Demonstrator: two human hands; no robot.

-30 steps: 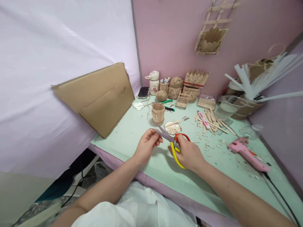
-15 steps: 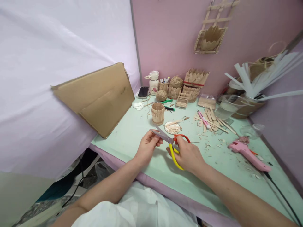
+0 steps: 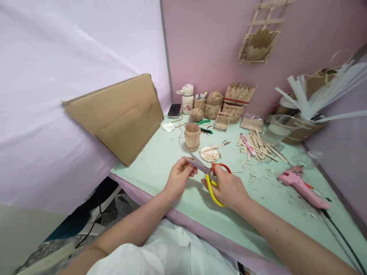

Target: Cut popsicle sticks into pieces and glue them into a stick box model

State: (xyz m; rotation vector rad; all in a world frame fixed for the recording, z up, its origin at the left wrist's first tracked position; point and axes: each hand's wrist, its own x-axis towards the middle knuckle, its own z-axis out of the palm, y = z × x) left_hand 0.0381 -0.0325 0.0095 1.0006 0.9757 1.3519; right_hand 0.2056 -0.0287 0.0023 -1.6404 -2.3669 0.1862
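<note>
scissors [image 3: 207, 170] gripped by right fingers [image 3: 220, 173]; left fingers [image 3: 187, 170] curled near blades [image 3: 197, 164], hold hidden.

Lettering, labels, brands and numerals: none legible. The cream-white, cylindrical lidded bottle [image 3: 187, 101] at the back of the pale green surface [image 3: 155, 168] bears a small reddish mark, perhaps a printed motif, too small to be resolved.

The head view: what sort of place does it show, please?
Probably a craft corner: the right hand holds scissors, and a pink glue gun and wooden sticks lie on the table.
</note>
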